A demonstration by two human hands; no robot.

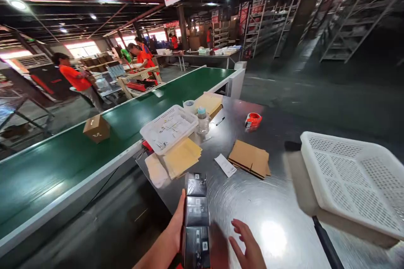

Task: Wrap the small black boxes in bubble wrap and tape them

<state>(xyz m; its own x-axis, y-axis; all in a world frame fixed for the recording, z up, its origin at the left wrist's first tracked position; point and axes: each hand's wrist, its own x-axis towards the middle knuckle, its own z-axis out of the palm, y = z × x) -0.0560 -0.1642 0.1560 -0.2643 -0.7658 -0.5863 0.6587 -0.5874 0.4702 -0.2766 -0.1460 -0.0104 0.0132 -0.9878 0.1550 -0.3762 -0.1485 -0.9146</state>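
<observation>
Several small black boxes (197,211) with white printed codes stand in a row at the near edge of the metal table. Against their left side lies my left hand (177,222), gripping the row; most of its fingers are hidden by the boxes. My right hand (248,246) hovers just right of the row with fingers spread and nothing in it. Beyond the boxes are a white paper slip (225,165) and a stack of flat brown cardboard (249,158). Yellow padded envelopes (183,157) lie to the left.
A white perforated basket (356,176) sits at right, near a black bar (326,241). Farther back are a white tray (168,128), a plastic bottle (202,121), a pen (220,121) and an orange tape dispenser (253,120). A green conveyor (132,115) carries a carton (97,128); people in orange work beyond.
</observation>
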